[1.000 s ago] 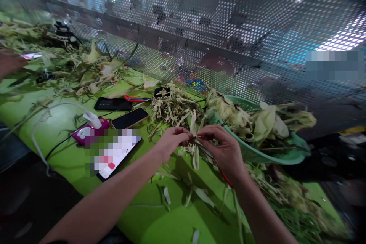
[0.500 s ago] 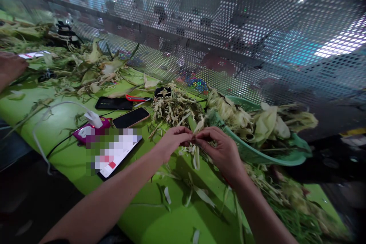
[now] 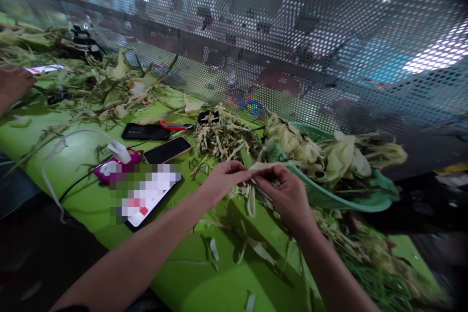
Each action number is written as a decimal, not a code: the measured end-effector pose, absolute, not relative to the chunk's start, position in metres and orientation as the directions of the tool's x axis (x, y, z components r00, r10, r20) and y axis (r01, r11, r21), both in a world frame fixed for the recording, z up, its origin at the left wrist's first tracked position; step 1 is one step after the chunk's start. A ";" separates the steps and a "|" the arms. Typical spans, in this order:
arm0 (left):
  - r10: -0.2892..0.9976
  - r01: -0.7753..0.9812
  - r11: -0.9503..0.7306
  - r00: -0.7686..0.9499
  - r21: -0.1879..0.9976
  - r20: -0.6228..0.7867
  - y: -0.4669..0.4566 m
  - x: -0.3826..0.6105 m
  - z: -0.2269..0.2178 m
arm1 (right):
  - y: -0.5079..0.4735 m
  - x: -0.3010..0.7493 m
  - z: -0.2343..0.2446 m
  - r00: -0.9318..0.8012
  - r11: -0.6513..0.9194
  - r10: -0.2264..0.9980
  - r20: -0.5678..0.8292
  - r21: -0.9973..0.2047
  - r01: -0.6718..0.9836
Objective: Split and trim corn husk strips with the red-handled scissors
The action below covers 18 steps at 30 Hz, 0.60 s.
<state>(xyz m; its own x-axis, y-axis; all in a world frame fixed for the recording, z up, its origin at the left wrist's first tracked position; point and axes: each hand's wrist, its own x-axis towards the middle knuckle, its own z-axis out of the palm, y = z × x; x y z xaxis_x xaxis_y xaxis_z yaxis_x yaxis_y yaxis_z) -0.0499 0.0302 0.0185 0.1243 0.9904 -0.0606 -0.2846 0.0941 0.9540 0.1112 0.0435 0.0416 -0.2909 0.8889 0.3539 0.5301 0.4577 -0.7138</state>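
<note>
A pale strip of corn husk [image 3: 261, 166] is pinched between my two hands, above the green table [image 3: 204, 282]. My left hand [image 3: 228, 180] is closed on its left end, thumb and fingertips pressed together. On the other side my right hand [image 3: 283, 190] grips the same strip; some of its fingers are hidden behind the thumb. Just behind my fingers lies a heap of small husk knots and scraps [image 3: 226, 139]. To the right, a green plastic basket [image 3: 351, 201] holds dry husks [image 3: 340, 161]. Loose husk shreds [image 3: 261, 251] lie below my hands.
Left of my arm are a lit phone [image 3: 153, 200], two dark phones [image 3: 168, 150], a purple power strip [image 3: 117, 165] with a white cable, and a red cutter [image 3: 175, 126]. Another person's hand [image 3: 14, 85] is at the far left. A perforated metal screen [image 3: 226, 48] borders the table.
The husk strip between my hands now shows wider and lies more sideways toward the right hand. My right hand has turned slightly; the left has barely moved.
</note>
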 end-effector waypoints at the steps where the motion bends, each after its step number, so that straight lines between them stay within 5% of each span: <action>1: 0.990 -0.266 0.092 0.130 0.960 -0.059 0.031 -0.050 0.018 | 0.043 0.111 0.041 -0.281 0.452 0.892 0.354 -0.720 0.527; 18: 0.976 -0.428 0.209 0.153 0.880 -0.157 0.030 -0.053 0.016 | 0.043 0.113 0.050 -0.429 0.621 0.782 0.452 -0.617 0.483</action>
<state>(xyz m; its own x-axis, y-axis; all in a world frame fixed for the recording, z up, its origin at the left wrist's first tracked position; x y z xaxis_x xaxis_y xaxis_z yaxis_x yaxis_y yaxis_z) -0.0534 0.0304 0.0161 0.1528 0.9756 -0.1573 -0.4275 0.2088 0.8796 0.1127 0.0430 0.0503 -0.4287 0.7821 0.4522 0.4825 0.6214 -0.6173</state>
